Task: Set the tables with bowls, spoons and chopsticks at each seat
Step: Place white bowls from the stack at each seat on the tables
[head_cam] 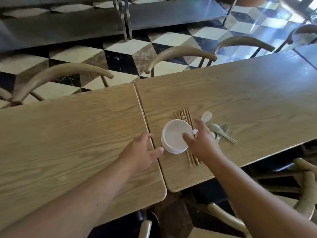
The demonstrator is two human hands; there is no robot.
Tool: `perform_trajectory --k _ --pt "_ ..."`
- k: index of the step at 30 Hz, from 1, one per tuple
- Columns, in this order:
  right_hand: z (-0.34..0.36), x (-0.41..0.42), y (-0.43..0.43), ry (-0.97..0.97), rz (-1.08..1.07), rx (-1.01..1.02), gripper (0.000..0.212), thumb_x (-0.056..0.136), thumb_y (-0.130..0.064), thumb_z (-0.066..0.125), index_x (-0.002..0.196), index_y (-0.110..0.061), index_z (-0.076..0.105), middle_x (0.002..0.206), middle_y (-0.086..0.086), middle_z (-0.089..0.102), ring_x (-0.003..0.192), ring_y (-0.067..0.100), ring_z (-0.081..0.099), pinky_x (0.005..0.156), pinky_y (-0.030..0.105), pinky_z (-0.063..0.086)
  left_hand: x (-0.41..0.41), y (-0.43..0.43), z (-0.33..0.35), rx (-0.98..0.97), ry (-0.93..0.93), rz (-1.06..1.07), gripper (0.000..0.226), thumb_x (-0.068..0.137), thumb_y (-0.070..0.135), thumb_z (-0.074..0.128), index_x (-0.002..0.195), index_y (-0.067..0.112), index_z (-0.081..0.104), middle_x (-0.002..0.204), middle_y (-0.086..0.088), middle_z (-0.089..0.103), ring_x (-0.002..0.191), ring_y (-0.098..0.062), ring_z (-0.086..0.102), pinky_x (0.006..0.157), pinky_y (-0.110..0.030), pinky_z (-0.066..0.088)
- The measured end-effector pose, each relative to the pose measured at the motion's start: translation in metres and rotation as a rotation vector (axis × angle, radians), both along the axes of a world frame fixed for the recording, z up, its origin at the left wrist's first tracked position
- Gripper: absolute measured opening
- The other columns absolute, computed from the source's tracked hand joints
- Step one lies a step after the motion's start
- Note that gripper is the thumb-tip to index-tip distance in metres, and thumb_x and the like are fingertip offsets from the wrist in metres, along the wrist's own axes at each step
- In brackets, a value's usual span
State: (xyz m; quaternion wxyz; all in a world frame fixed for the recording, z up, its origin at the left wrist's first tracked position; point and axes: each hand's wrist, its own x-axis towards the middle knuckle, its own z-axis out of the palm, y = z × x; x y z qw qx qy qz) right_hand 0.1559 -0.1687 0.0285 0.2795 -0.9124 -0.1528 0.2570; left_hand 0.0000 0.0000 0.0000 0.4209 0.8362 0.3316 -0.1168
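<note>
A stack of white bowls [173,134] stands near the left end of the right wooden table [240,93], on top of a bundle of wooden chopsticks [186,117]. Several pale spoons [221,131] lie just right of the bowls. My right hand [202,141] is at the stack's right rim, thumb over the edge inside the top bowl, fingers spread on the outside. My left hand [142,152] hovers open just left of the stack, over the seam between the tables, fingertips close to the bowls but apart from them.
The left wooden table [68,134] butts against the right one. Curved-back wooden chairs [180,54] line the far side, and more chairs [307,191] stand on the near side. Beyond is a checkered floor and metal shelving [125,18].
</note>
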Motion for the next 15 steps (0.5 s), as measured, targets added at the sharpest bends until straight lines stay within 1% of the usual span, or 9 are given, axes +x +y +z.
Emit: perform_trajectory --k 2,3,5,6,8,9,11,13,15 --pt "-0.015 0.012 0.008 0.13 -0.064 0.005 0.073 0.102 -0.046 0.061 0.166 -0.029 0.029 0.16 0.007 0.048 0.139 0.03 0.053 0.096 0.038 0.043 0.016 -0.006 -0.012 -0.127 -0.013 0.089 0.082 0.091 0.064 0.07 0.159 0.034 0.037 0.167 0.004 0.042 0.147 -0.018 0.048 0.119 -0.039 0.04" --pt "-0.023 0.017 0.012 0.172 -0.061 0.003 0.067 0.102 -0.047 0.059 0.163 -0.029 0.035 0.152 0.007 0.055 0.132 0.029 0.058 0.095 0.039 0.048 0.024 -0.009 -0.019 -0.204 -0.027 0.136 0.084 0.092 0.063 0.071 0.162 0.034 0.034 0.168 0.003 0.04 0.142 -0.016 0.053 0.117 -0.038 0.042" --pt "-0.037 0.025 0.016 0.202 -0.054 0.0 0.047 0.103 -0.046 0.055 0.146 -0.028 0.053 0.129 0.005 0.068 0.114 0.027 0.065 0.091 0.044 0.056 0.04 -0.015 -0.025 -0.4 -0.06 0.259 0.088 0.092 0.061 0.073 0.165 0.034 0.03 0.167 0.003 0.04 0.117 -0.006 0.063 0.102 -0.032 0.048" --pt "-0.041 0.027 0.017 0.194 -0.067 -0.008 0.036 0.103 -0.044 0.052 0.133 -0.026 0.06 0.116 0.003 0.07 0.107 0.026 0.066 0.085 0.043 0.056 0.046 -0.017 -0.028 -0.462 -0.056 0.302 0.092 0.089 0.065 0.072 0.166 0.035 0.029 0.167 0.003 0.041 0.115 -0.005 0.063 0.1 -0.03 0.049" --pt "-0.048 0.033 0.018 0.178 -0.09 0.003 0.025 0.104 -0.039 0.048 0.113 -0.023 0.066 0.099 0.0 0.07 0.097 0.026 0.067 0.074 0.038 0.052 0.053 -0.021 -0.032 -0.552 -0.047 0.322 0.095 0.083 0.073 0.065 0.164 0.04 0.029 0.162 0.007 0.046 0.13 -0.018 0.06 0.113 -0.041 0.046" --pt "-0.049 0.035 0.018 0.183 -0.099 0.005 0.025 0.105 -0.038 0.048 0.11 -0.023 0.067 0.096 0.0 0.069 0.094 0.025 0.067 0.071 0.037 0.05 0.056 -0.023 -0.034 -0.583 -0.038 0.322 0.083 0.088 0.073 0.062 0.16 0.043 0.032 0.156 0.01 0.051 0.131 -0.023 0.06 0.117 -0.048 0.045" --pt "-0.053 0.036 0.02 0.218 -0.097 -0.018 0.024 0.107 -0.037 0.048 0.112 -0.024 0.067 0.096 -0.001 0.069 0.09 0.021 0.067 0.073 0.038 0.054 0.059 -0.028 -0.036 -0.635 -0.023 0.338 0.054 0.1 0.066 0.055 0.149 0.047 0.038 0.141 0.012 0.056 0.123 -0.027 0.065 0.113 -0.054 0.049" --pt "-0.057 0.035 0.021 0.267 -0.136 -0.016 0.019 0.107 -0.037 0.05 0.113 -0.028 0.065 0.098 -0.002 0.068 0.093 0.024 0.068 0.083 0.048 0.063 0.062 -0.031 -0.038 -0.707 -0.038 0.388 0.06 0.102 0.067 0.05 0.156 0.046 0.034 0.141 0.01 0.055 0.119 -0.028 0.068 0.11 -0.053 0.052" --pt "-0.058 0.034 0.024 0.347 -0.225 0.02 0.021 0.108 -0.035 0.054 0.122 -0.025 0.066 0.104 0.001 0.066 0.094 0.029 0.069 0.084 0.056 0.066 0.062 -0.033 -0.041 -0.774 -0.047 0.416 0.07 0.101 0.072 0.045 0.163 0.048 0.026 0.146 0.008 0.051 0.128 -0.031 0.064 0.114 -0.053 0.048"
